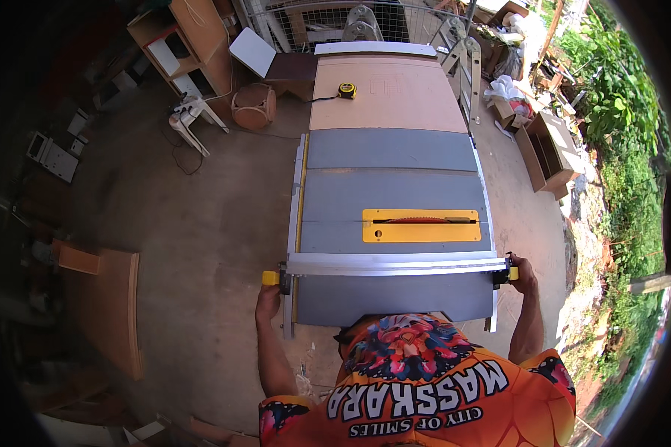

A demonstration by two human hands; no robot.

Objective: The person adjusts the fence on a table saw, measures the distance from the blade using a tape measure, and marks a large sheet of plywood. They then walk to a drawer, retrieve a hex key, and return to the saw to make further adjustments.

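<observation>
A silver rip fence (395, 264) lies across the grey table saw (395, 296), on the near side of the blade. My left hand (268, 301) is closed round its left end, just below a yellow lever (271, 278). At the opposite end, my right hand (525, 274) wraps the black clamp, beside a second yellow lever (513, 274). Part of the fingers on both hands is hidden. The saw blade (425, 220) shows as a thin dark and reddish strip in the yellow insert plate (417, 233), parallel to the fence.
Beyond the saw, a tan board (388, 97) carries a yellow-black tape measure (347, 91). A white stool (196, 123) and a wooden drum-like seat (254, 106) stand at the far left. A folding ladder (466, 78) and a wooden box (549, 153) are to the right.
</observation>
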